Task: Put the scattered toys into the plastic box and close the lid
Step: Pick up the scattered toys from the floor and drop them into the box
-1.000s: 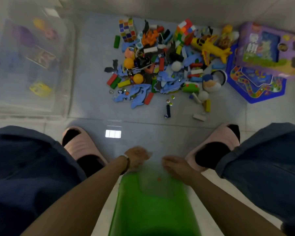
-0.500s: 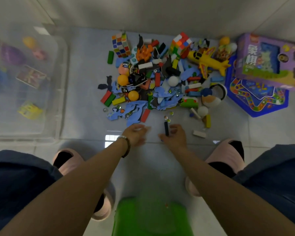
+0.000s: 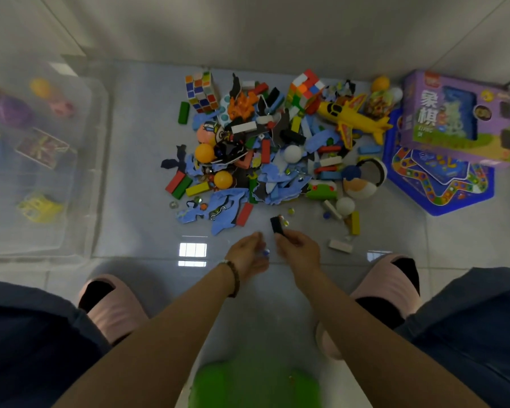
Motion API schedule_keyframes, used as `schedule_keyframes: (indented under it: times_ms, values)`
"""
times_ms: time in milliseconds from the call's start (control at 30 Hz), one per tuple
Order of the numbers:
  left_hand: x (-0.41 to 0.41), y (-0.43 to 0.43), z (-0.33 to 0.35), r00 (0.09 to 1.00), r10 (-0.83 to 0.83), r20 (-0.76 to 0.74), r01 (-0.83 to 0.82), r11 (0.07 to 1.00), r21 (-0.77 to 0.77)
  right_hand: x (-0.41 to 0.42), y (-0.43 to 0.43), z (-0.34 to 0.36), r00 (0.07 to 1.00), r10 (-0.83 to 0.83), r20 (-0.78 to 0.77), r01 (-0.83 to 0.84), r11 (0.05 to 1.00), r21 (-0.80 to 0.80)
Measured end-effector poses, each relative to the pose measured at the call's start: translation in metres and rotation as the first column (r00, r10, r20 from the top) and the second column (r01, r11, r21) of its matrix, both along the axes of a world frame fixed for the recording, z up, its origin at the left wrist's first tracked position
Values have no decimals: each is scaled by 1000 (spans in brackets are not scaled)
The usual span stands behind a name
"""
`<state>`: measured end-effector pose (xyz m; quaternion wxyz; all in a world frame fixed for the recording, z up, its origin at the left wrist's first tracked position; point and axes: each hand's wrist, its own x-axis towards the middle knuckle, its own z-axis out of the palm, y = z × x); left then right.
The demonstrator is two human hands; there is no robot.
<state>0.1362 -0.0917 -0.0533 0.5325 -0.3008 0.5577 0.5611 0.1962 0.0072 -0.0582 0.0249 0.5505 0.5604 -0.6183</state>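
The right hand (image 3: 299, 250) pinches a black block (image 3: 276, 225) by its near end, so it may slip. The left hand (image 3: 248, 254) curls round a blue marble (image 3: 266, 252) that could roll out.

At 9 o'clock the box (image 3: 100, 160) ran off the left edge. Its cloudy wall blurred the toys (image 3: 40, 207) inside to patches of colour, none nameable. At 6 o'clock a green shape (image 3: 253, 384) was smeared and cut by the bottom edge; what it was could not be told. The right hand (image 3: 299, 251) hid the near end of the block (image 3: 276, 225). A blue speck (image 3: 266, 252) at the left hand (image 3: 248, 254) was too small to name, and whether it was pinched was unclear. At 2 o'clock the carton (image 3: 454, 119) ran off the right edge. In the pile (image 3: 277, 160), lower pieces lay buried.
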Motion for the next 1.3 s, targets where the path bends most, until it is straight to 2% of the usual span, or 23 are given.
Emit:
schedule_keyframes:
  times_ms: [100, 167, 267, 333, 467, 567, 800, 1000, 1300]
  values:
    - [-6, 6, 3, 999, 29, 26, -31, 997, 74, 6, 1, 10, 948, 281, -151, -282, 959, 14]
    - [-8, 6, 2, 999, 37, -8, -37, 997, 70, 13, 1, 9, 926, 356, -123, -347, 933, 89]
    - [-12, 0, -2, 988, 133, -82, -134, 991, -5, 23, 3, -2, 970, 244, 14, -242, 951, 191]
    - [-15, -7, -2, 985, 136, -105, -140, 990, -23, 25, 4, -6, 971, 231, 63, -240, 939, 247]
    - [-22, -19, 3, 989, 72, -128, -73, 997, 1, 6, 6, -8, 960, 274, 52, -278, 921, 272]
    - [-30, -25, 4, 989, 72, -129, -67, 997, 44, -14, 3, -8, 970, 240, 36, -240, 933, 268]
    - [-49, -21, -6, 991, 133, -2, -132, 991, 26, -41, 2, -15, 968, 251, -30, -231, 926, 298]
    - [-54, -25, -13, 983, 186, -8, -186, 983, 8, -52, -3, -22, 976, 215, -40, -192, 929, 317]
    - [-59, -26, -11, 985, 174, 3, -174, 985, 15, -53, 0, -26, 977, 213, -20, -187, 898, 397]
